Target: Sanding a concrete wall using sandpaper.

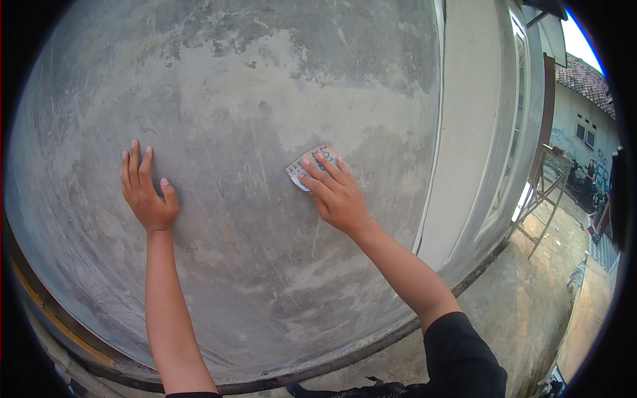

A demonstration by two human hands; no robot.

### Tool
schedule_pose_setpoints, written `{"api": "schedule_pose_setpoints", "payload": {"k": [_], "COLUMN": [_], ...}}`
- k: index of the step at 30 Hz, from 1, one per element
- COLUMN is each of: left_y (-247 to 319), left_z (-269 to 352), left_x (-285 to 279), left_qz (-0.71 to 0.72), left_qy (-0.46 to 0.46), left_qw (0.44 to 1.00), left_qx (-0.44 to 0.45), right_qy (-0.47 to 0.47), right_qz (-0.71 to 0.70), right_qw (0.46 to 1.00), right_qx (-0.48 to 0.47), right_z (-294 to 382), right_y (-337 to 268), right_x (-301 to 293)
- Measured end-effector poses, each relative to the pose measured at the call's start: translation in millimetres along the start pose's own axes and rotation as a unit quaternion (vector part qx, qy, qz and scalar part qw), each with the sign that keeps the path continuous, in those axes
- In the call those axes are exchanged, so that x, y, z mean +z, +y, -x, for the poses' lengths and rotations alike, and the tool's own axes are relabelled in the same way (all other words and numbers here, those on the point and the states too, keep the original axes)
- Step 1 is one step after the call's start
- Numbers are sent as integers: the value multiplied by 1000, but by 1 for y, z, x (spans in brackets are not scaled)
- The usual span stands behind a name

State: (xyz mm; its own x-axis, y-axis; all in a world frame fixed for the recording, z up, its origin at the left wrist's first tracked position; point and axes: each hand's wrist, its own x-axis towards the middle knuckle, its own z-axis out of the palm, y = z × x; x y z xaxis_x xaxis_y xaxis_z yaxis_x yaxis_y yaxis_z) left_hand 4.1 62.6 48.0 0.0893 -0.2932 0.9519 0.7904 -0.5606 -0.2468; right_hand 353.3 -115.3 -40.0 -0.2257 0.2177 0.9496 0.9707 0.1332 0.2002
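Note:
A grey cement-plastered wall [234, 214] with pale patches and scratches stands before me. My left hand [149, 194] rests against it on the left, fingers pointing up and thumb apart, with nothing in it. Farther right, my right hand [336, 196] presses a small piece of sandpaper [298, 171] flat to the wall. The sheet's brown backing faces me and bears blue printed writing. Its far left corner curls slightly at the lower edge, and my fingers cover part of it. The abrasive side is hidden.
A pale door or panel [465, 124] and a white-framed window [507, 144] adjoin the wall at right. On the concrete ground [512, 298] stand a metal trestle [547, 194] and a wooden board [587, 308]. A person [588, 176] is in the background.

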Motion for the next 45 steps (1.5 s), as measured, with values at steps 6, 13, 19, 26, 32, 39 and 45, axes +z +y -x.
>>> {"api": "schedule_pose_setpoints", "payload": {"k": [6, 13, 19, 26, 32, 39, 45], "left_y": [2, 2, 1, 0, 2, 1, 2], "left_z": [1, 1, 1, 1, 0, -1, -1], "left_x": [-2, -1, -2, -3, 0, 0, -1], "left_qz": [-5, -5, -12, -12, -6, 11, -1], "left_qy": [-8, -12, -18, -17, -12, -3, -10], "left_qw": [1000, 1000, 1000, 1000, 1000, 1000, 1000], "left_qx": [1, -3, 1, 9, 13, 14, 12], "right_qy": [5, 46, 38, 47, 5, -3, -4], "right_qz": [1, 29, 33, 15, 16, 16, 3], "right_qw": [1000, 998, 998, 998, 1000, 1000, 1000], "right_qx": [17, 22, 25, 36, 4, 2, 5], "right_z": [-2, -10, -10, -4, 13, 14, 18], "right_y": [12, 6, 5, 3, 11, 11, 10], "right_x": [-7, 6, 5, 9, 5, 6, 6]}}
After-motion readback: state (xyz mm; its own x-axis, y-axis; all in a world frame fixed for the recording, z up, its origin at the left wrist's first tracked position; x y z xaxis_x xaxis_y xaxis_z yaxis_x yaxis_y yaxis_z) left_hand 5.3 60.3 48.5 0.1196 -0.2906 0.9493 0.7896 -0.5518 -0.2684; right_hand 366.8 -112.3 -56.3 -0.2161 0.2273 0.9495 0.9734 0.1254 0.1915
